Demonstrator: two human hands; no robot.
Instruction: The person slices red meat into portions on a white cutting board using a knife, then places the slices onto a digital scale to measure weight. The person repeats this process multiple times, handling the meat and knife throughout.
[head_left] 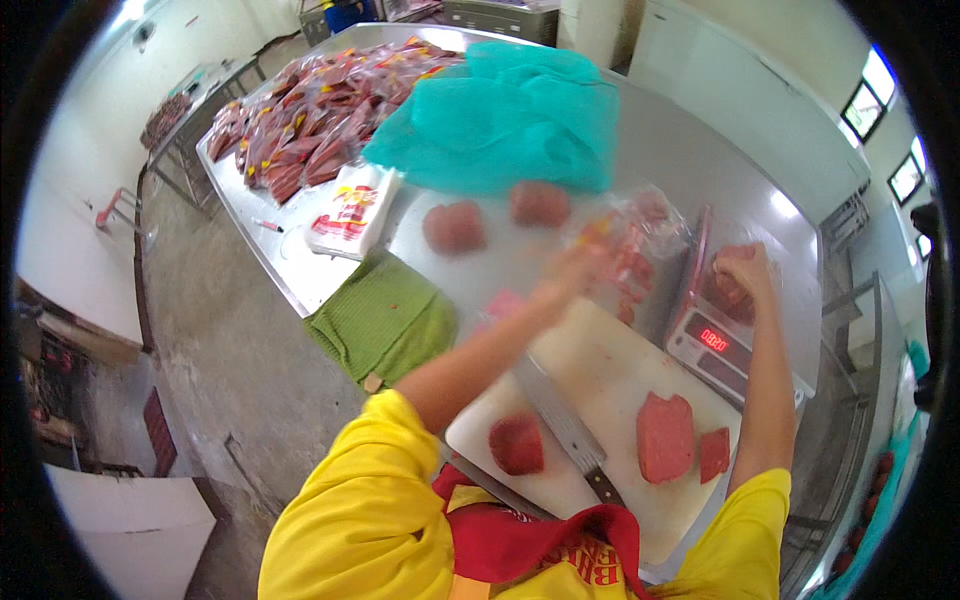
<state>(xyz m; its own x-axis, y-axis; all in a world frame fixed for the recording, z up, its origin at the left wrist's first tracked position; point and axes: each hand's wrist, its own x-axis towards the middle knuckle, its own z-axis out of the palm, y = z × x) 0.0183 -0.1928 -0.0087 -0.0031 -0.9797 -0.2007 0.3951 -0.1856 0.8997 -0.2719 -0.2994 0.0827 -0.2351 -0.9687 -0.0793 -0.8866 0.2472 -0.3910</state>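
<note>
My left hand (590, 262), blurred by motion, reaches over the cutting board's far edge toward a clear plastic bag (655, 218) and several small red meat pieces (632, 272). Its fingers are smeared, so I cannot tell if it grips anything. My right hand (745, 266) is over the digital scale (712, 345), fingers curled around reddish meat (728, 297). The scale's red display is lit. On the white cutting board (590, 345) lie a knife (562, 412) with a dark handle, a round-ended meat chunk (517, 445), a larger cut slab (665, 437) and a small piece (714, 454).
Two meat chunks (454, 228) (540, 205) sit on the steel table (660, 130) beyond the board. A green cloth (385, 315), printed plastic bags (352, 208), a turquoise mesh cloth (500, 120) and a heap of packed meat (320, 115) lie left and far.
</note>
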